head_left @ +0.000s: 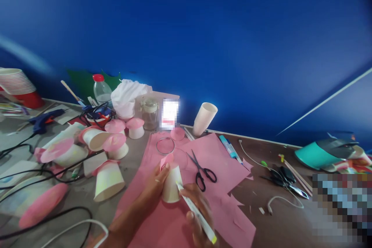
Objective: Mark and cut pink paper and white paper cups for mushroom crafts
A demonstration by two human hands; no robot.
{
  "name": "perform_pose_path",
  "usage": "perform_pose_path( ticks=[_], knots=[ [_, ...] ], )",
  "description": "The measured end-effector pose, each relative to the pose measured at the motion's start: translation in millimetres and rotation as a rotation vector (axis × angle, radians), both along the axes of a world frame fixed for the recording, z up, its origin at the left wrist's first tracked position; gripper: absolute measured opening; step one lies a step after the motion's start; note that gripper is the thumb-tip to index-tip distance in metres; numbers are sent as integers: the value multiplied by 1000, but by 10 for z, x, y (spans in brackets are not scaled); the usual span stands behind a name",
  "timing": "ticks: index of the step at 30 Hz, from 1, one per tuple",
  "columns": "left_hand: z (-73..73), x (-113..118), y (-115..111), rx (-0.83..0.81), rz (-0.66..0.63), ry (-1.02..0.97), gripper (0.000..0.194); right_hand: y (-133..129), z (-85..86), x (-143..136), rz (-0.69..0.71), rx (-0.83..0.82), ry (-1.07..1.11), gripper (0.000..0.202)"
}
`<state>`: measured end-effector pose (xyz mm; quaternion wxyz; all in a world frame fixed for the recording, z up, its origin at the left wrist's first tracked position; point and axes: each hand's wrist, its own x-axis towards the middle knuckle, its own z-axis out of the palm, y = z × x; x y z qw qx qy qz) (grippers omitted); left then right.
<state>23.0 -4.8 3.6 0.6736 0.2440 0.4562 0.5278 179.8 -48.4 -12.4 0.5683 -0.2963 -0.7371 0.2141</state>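
A pale paper cup with a pink piece at its top is gripped by my left hand, whose fingers hold its left side. My right hand holds a white marker with a yellow end, its tip against the cup's right side. Beneath both hands lie sheets of pink paper. Black-handled scissors lie on the paper, a little beyond my right hand. Behind the cup are a metal ring and a pink disc.
Several cups with pink tops, a glue gun and black cables stand or lie at the left. A glass jar and leaning stacked cups are at the back. Cables and a teal object lie at the right.
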Motion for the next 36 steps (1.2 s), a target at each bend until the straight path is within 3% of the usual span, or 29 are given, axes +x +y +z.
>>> perform_pose_path(
  ticks=[5, 13, 24, 31, 36],
  knots=[
    [9, 3, -4, 9, -8, -11, 66, -1, 5, -21, -4, -23, 13, 34],
    [-127, -10, 6, 31, -1, -4, 61, -39, -34, -54, -43, -89, 44, 30],
    [-7, 4, -19, 19, 12, 56, 61, -68, -90, -65, -138, -131, 26, 28],
    [22, 12, -24, 39, -10, 23, 64, -53, 11, -68, -72, -128, 47, 22],
    [3, 19, -11, 2, 13, 27, 69, -80, -29, -54, -71, -156, 74, 17]
  ],
)
